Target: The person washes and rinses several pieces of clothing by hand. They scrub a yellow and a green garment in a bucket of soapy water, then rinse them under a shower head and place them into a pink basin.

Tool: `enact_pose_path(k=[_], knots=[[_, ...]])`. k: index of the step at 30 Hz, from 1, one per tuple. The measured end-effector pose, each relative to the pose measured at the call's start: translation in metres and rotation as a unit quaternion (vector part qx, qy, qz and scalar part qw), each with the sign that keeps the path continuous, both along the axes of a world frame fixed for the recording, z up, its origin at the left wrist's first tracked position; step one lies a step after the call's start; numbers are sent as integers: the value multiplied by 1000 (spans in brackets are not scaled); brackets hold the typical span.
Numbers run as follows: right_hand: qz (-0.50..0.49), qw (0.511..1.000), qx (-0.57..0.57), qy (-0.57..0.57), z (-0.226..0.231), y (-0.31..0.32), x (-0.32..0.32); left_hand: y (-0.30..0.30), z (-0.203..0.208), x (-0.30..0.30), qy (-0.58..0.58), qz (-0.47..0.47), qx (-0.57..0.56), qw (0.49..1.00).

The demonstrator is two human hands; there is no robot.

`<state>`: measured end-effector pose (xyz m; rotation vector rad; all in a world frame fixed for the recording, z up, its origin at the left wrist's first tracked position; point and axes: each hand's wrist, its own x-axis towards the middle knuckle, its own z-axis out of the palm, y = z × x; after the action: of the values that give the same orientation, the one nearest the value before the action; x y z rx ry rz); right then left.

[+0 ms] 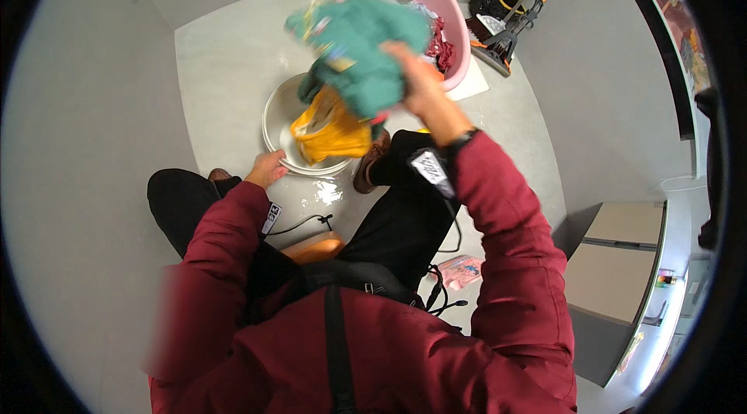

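My right hand (424,91) is closed on a bunched green garment (362,44) with small yellow patches, held up between two tubs and blurred by motion. Below the green cloth, a yellow cloth (334,134) hangs over a round white basin (271,122) on the floor. Whether the two cloths are joined cannot be told. At the basin's near-left rim, my left hand (267,169) grips the edge. A large pink tub (459,33) behind the green garment holds several crumpled clothes, dark red and pale ones among them.
A black bin (498,0) and a long-handled broom and dustpan set (498,44) stand at the far right by the wall. An orange stool (315,247) is under me. A pink packet (461,270) lies to the right. Wet patches shine near the basin; a cabinet (618,258) stands right.
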<state>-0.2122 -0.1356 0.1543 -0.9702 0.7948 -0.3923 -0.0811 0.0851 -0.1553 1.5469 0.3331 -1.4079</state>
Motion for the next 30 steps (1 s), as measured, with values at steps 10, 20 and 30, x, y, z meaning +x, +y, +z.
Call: enact_pose_path(k=[10, 20, 30], knots=[[292, 885, -321, 172, 37, -77, -53, 6, 18, 2, -20, -5, 27, 999], [-178, 926, -67, 327, -159, -169, -322, 19, 46, 0, -29, -36, 59, 997], [-19, 739, -176, 650, -355, -87, -320, 23, 72, 1, -14, -60, 74, 995]])
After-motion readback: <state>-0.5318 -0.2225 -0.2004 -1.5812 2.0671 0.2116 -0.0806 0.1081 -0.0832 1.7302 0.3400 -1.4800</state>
